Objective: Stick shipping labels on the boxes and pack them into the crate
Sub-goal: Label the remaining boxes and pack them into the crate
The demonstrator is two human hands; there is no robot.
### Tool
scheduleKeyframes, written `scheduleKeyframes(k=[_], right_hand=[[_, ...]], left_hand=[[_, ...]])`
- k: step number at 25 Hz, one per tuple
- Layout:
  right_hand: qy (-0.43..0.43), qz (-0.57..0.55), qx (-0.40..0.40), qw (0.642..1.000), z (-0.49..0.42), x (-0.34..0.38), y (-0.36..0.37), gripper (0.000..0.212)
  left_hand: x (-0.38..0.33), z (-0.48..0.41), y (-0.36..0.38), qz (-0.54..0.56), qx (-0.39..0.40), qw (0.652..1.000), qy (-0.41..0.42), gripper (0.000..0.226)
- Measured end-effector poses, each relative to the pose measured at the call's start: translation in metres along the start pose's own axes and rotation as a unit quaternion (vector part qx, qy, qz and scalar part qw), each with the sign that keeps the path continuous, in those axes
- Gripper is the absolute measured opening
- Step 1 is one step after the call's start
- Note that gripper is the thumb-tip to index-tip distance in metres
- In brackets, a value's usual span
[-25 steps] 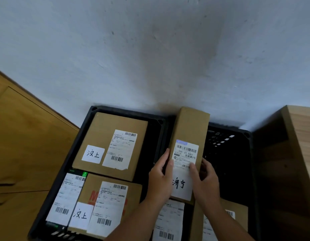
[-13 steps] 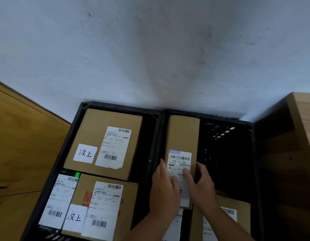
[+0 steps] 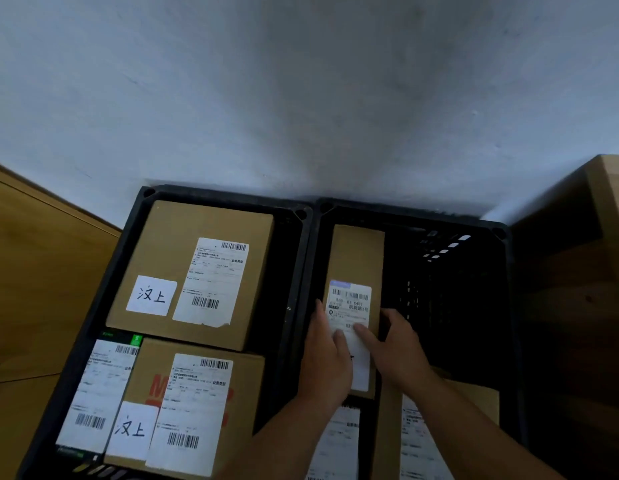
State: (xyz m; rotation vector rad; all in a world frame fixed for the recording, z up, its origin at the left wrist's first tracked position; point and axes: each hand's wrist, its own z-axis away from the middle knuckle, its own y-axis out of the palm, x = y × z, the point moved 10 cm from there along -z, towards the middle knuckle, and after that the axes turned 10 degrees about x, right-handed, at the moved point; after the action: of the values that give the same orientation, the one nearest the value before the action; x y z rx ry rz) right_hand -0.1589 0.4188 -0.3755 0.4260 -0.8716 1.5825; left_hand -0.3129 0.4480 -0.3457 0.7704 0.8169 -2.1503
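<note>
A narrow brown box (image 3: 356,258) with a white shipping label (image 3: 349,303) lies inside the right black crate (image 3: 502,306), along its left wall. My left hand (image 3: 327,358) holds the box's left side, thumb on the label. On the box's right side, my right hand (image 3: 394,344) grips the edge with its thumb pressed on the label. Two more labelled boxes (image 3: 474,400) lie in the crate below my forearms, partly hidden.
The left black crate (image 3: 103,299) holds three labelled boxes: a large one (image 3: 197,271) at the back, one (image 3: 193,403) in front and a white one (image 3: 93,393). Wooden furniture (image 3: 34,282) flanks both crates. A pale wall (image 3: 301,98) rises behind them.
Both hands have lowered the narrow box from above the crate rim down into the right crate, along its left wall. The hands keep the same hold.
</note>
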Motion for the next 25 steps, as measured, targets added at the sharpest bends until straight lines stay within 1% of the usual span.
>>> scheduleKeyframes(k=[3,5,8,11,14,16,18,21,23,24,25], right_hand=[[0.014,-0.008,0.02,1.0,-0.017,-0.001,0.002,0.047],[0.029,0.002,0.033,0.999,-0.025,-0.008,0.006,0.046],[0.057,0.02,0.032,0.998,-0.038,-0.017,0.011,0.049],[0.092,0.029,0.034,0.995,-0.056,-0.027,0.021,0.052],[0.118,0.051,0.061,0.99,-0.08,-0.041,0.036,0.055],[0.143,0.062,0.089,0.984,-0.094,-0.051,0.047,0.058],[0.176,0.146,0.124,0.966,-0.108,-0.061,0.058,0.062],[0.213,0.26,0.175,0.925,-0.118,-0.07,0.065,0.064],[0.206,0.297,0.203,0.91,-0.117,-0.068,0.063,0.061],[0.187,0.308,0.2,0.911,-0.113,-0.061,0.057,0.057],[0.148,0.314,0.178,0.921,-0.107,-0.047,0.049,0.049]], left_hand=[[-0.001,-0.009,-0.001,0.02,-0.016,1.0,0.003,0.064],[0.0,-0.013,0.0,0.011,-0.015,1.0,0.01,0.065],[0.002,-0.016,0.008,-0.036,0.003,0.999,0.016,0.069],[0.003,-0.017,0.015,-0.084,0.01,0.996,0.037,0.068],[0.007,-0.014,0.018,-0.117,0.027,0.991,0.061,0.066],[0.012,-0.014,0.015,-0.106,0.032,0.992,0.059,0.066],[0.019,-0.014,0.013,-0.071,0.036,0.996,0.045,0.067],[0.028,-0.013,0.015,-0.038,0.039,0.998,0.028,0.066],[0.031,-0.009,0.018,-0.028,0.051,0.998,0.028,0.064],[0.031,-0.005,0.019,-0.021,0.061,0.997,0.03,0.062],[0.031,0.0,0.02,-0.013,0.07,0.997,0.032,0.061]])
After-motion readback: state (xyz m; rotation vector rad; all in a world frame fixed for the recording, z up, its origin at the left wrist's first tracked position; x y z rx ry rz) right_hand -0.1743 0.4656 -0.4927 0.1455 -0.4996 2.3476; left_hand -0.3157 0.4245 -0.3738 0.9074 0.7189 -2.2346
